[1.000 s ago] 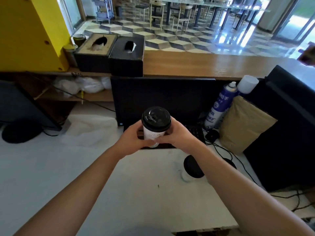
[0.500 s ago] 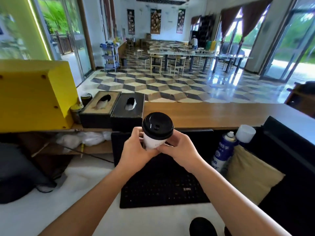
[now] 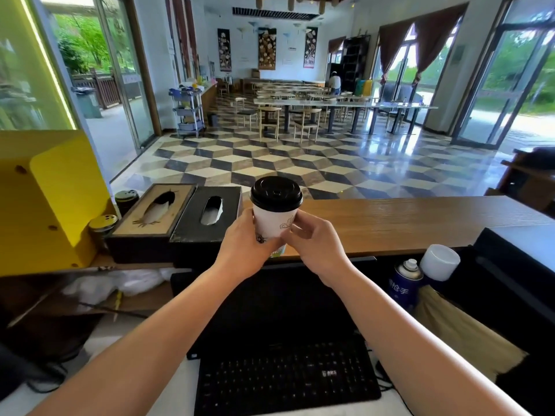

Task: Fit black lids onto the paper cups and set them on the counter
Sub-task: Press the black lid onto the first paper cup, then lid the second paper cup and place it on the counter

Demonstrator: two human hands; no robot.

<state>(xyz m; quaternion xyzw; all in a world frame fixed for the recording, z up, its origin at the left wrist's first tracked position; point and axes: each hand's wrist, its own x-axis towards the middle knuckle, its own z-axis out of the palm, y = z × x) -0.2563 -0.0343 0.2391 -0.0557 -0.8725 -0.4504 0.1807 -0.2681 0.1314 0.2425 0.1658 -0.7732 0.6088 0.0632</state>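
Head view. A white paper cup (image 3: 274, 222) capped with a black lid (image 3: 276, 194) is held upright between the left hand (image 3: 247, 243) and right hand (image 3: 316, 240), at the near edge of the wooden counter (image 3: 405, 219). Two tissue boxes (image 3: 177, 219) stand just left of it; a black keyboard (image 3: 286, 382) lies below.

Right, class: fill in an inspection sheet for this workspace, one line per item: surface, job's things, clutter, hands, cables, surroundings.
Surface: wooden counter, bare to the right of the cup.
Job's things: paper cup upright, black lid fitted.
Clutter: two tissue boxes, spray can, keyboard, two jars.
Hands: left hand and right hand both grip the cup low on its sides.
Cables: nothing clearly seen.
Surroundings: dining hall, checkered floor, tables, chairs.
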